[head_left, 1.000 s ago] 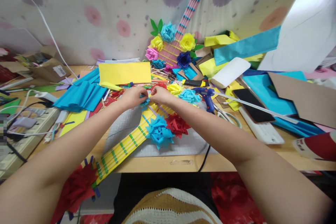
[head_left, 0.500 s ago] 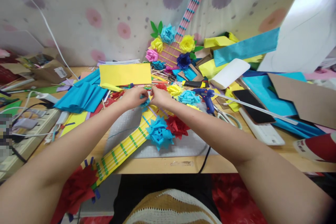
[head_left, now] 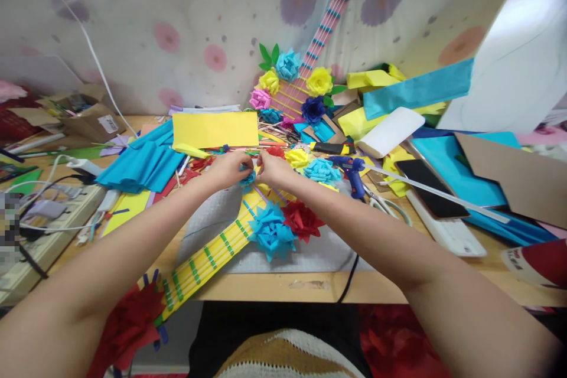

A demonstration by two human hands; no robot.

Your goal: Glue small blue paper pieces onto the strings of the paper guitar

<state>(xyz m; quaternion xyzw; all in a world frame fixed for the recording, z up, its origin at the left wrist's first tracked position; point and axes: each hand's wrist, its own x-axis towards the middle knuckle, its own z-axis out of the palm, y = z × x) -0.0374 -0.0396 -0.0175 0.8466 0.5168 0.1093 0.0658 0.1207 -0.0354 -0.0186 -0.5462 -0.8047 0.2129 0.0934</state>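
A yellow paper guitar (head_left: 217, 245) with green frets lies slanted on a grey mat, its neck reaching over the table's front edge. Large blue (head_left: 272, 230) and red (head_left: 303, 220) paper flowers sit on it. Above its body, my left hand (head_left: 234, 169) is closed, fingers pinched at a small blue paper flower (head_left: 248, 177). Close to its right, my right hand (head_left: 271, 168) is closed too, fingertips pressed together; what they hold is too small to make out.
To the right are a blue glue gun (head_left: 349, 172), scissors (head_left: 387, 207), a phone (head_left: 429, 189) and a red-and-white cup (head_left: 535, 263). A power strip (head_left: 57, 236) is at left. A pink paper guitar (head_left: 292, 97) leans at the back.
The whole view has shifted slightly down and to the right. My hands have drawn slightly apart above the guitar, and a bit of green shows between them.
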